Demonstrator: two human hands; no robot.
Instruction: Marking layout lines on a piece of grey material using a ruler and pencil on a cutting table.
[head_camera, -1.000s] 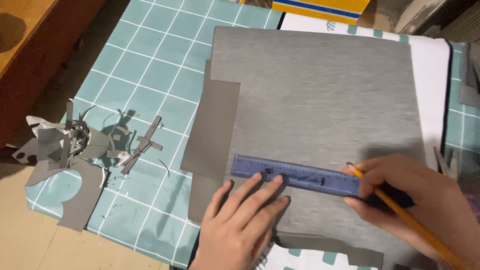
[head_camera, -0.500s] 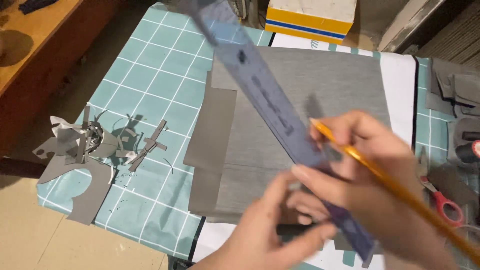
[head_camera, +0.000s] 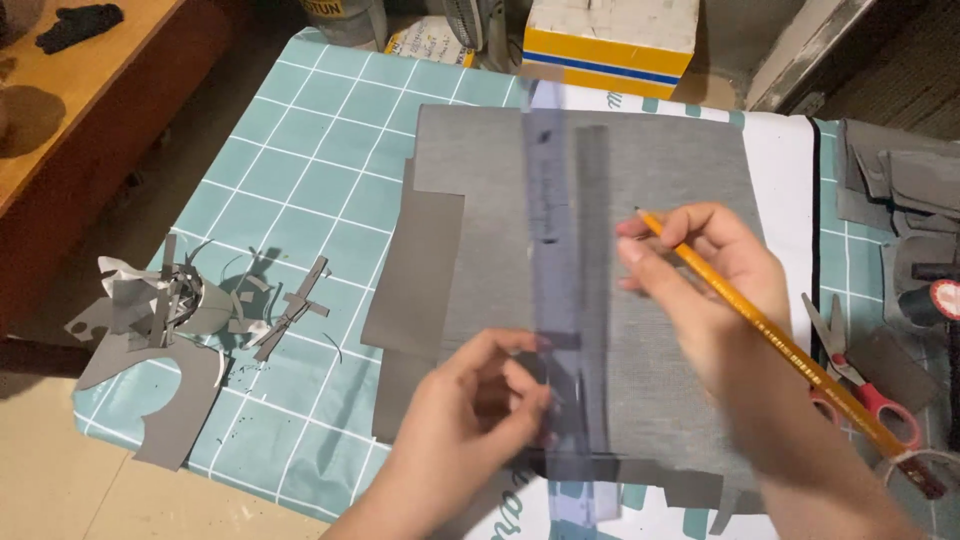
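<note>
A translucent blue ruler (head_camera: 548, 250) runs lengthwise, away from me, over the middle of a large grey sheet (head_camera: 670, 160). My left hand (head_camera: 470, 420) pinches the ruler's near end between thumb and fingers. My right hand (head_camera: 705, 285) is just right of the ruler, its fingertips close to the ruler's edge. It holds a yellow pencil (head_camera: 770, 335) whose tip points up and to the left. I cannot tell whether the ruler lies flat on the sheet or hovers slightly above it.
The sheet lies on a teal grid cutting mat (head_camera: 300, 150). Grey paper scraps (head_camera: 170, 320) are heaped at the left edge. Red-handled scissors (head_camera: 855, 385) and grey offcuts (head_camera: 900, 180) lie at the right. A yellow and white box (head_camera: 610, 40) stands behind; a wooden bench (head_camera: 70, 110) is at the left.
The ruler lay crosswise near the sheet's front edge, was lifted on a slant, and now points away from me. My left hand moved from pressing it flat to pinching its near end.
</note>
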